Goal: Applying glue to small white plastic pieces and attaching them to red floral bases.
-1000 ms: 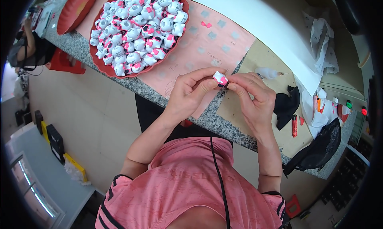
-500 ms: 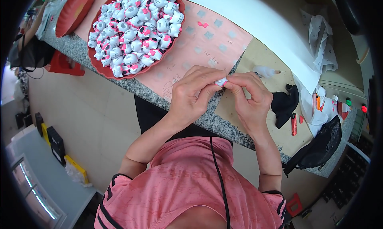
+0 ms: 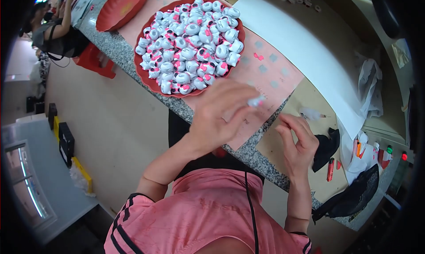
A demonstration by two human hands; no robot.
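Observation:
Slightly smeared by motion, my left hand (image 3: 219, 114) pinches a small white and pink cat-shaped figurine (image 3: 255, 102) between thumb and fingertips, above the pink paper. To its right, my right hand (image 3: 299, 143) hovers over the counter's front part. Its fingers are bent, with a small gap between thumb and forefinger and nothing visible in it. Beyond my left hand, a red scalloped tray (image 3: 138, 61) is heaped with many similar white figurines (image 3: 192, 29) with pink bows. A loose pink bow (image 3: 258, 56) lies on the pink paper (image 3: 283, 73) right of the tray.
A small translucent bottle with a thin tip (image 3: 312, 114) lies beyond my right hand. Black cloth (image 3: 326, 148), a red lighter (image 3: 330, 170) and a black mesh item (image 3: 356, 194) are at the right. A second red tray (image 3: 121, 10) sits far left, near another person (image 3: 57, 30).
My hands have separated. The left moved away from the right with the figurine, and the right let go of it. The view has shifted, so the tray appears further right.

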